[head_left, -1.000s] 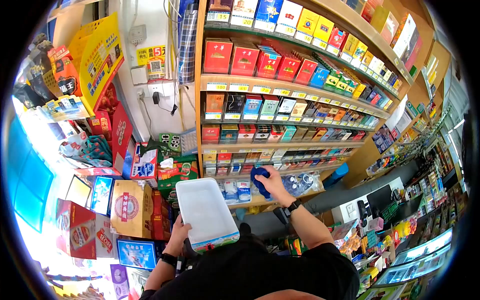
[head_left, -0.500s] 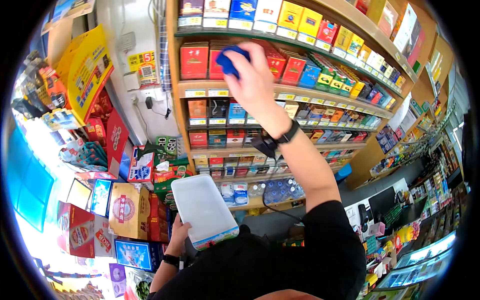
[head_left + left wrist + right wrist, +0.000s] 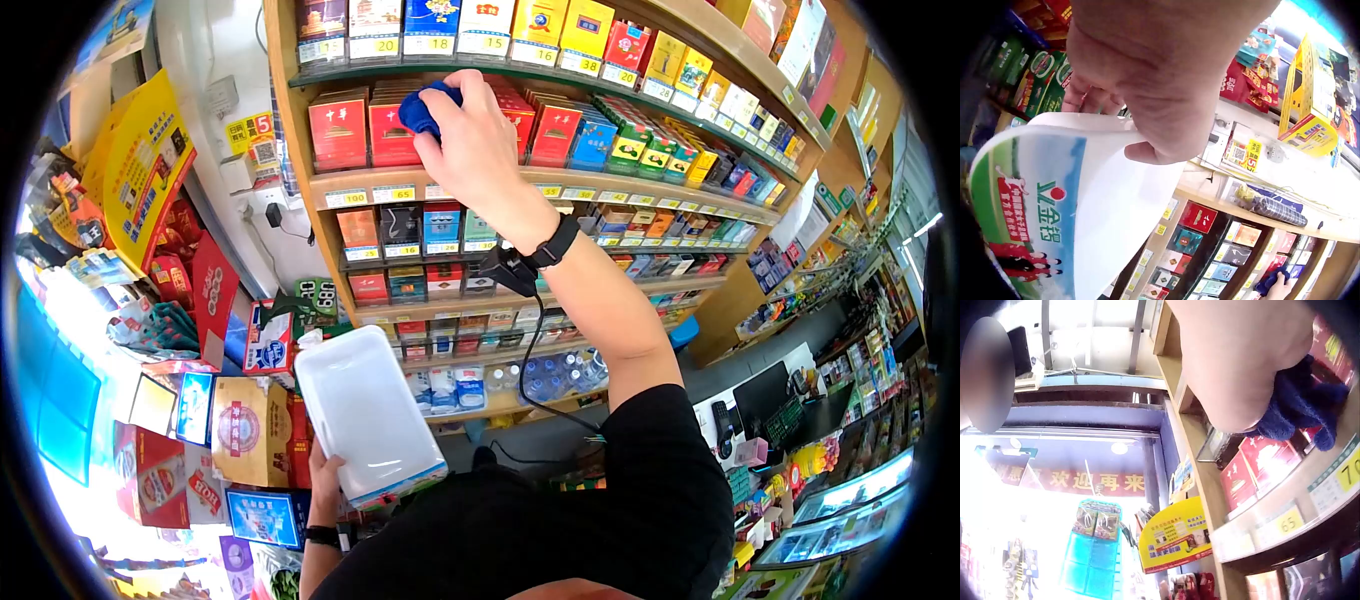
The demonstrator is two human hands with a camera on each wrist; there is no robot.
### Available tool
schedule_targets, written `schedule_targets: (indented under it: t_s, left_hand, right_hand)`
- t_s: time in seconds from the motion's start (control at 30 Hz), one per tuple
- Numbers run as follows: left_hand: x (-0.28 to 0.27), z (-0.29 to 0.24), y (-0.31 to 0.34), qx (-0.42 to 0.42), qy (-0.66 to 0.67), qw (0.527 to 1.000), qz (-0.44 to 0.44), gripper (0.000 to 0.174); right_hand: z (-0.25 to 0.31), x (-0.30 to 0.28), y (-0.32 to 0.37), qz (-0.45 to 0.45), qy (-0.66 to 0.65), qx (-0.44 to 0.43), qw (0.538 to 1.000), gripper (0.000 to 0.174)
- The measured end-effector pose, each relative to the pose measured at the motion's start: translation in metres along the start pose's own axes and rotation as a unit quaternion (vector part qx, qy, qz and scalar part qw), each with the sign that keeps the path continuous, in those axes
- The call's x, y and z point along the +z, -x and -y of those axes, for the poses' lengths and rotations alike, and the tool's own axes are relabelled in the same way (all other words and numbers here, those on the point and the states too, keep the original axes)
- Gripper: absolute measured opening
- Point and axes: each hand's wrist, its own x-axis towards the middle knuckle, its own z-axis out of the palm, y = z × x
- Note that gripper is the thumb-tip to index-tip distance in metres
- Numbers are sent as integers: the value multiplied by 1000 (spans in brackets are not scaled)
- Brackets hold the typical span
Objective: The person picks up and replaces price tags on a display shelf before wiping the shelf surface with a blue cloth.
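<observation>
Blue cloth (image 3: 415, 115) up by the red boxes (image 3: 338, 132) on the shelf (image 3: 289, 100), pinched in the right hand (image 3: 480, 145) and partly hidden by it. Hard to tell if pressed on the boxes or just in front. White tub (image 3: 370, 405) lower down, held by the rim in the left hand (image 3: 325, 475), thumb inside, other fingers mostly hidden; cut off at the bottom in the left wrist view. Grey floor (image 3: 545, 435) below, far left side white with glare. Price tags (image 3: 394, 194) along the shelves, water bottles (image 3: 560, 380) at the bottom, yellow box (image 3: 140, 165) off left. Right arm (image 3: 605, 300) and black cord (image 3: 522, 380) in front of the lower shelves.
</observation>
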Motion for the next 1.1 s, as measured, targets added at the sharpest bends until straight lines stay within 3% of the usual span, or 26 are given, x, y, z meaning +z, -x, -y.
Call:
schedule_targets:
  t_s: [0.17,0.33,0.57,0.63,0.7,0.77,0.87,1.1]
  left_hand:
    - [-4,-10,-4,10,-23,1000,1,84]
    - [0,-6,3,-7,-65,998,28,78]
    - [5,-7,18,-43,3,999,11,79]
    - [5,-14,23,-29,-32,999,27,79]
    - [0,-8,23,-21,-8,1000,20,79]
    - [-3,-3,23,-16,16,1000,18,80]
    - [-11,3,23,-29,10,1000,6,80]
    - [-17,18,17,-10,0,1000,21,81]
  right_hand:
    - [5,8,-4,-53,13,-46,997,33]
    - [14,4,-6,27,81,2,996,31]
    - [-8,-9,11,9,26,9,1000,35]
    - [-15,-18,16,-29,-14,44,999,34]
    - [-31,-27,18,-130,-22,31,991,34]
    - [-44,-35,18,-174,20,64,983,33]
    - [-44,-37,20,-91,23,120,988,32]
    - [20,-1,-6,-59,16,45,997,32]
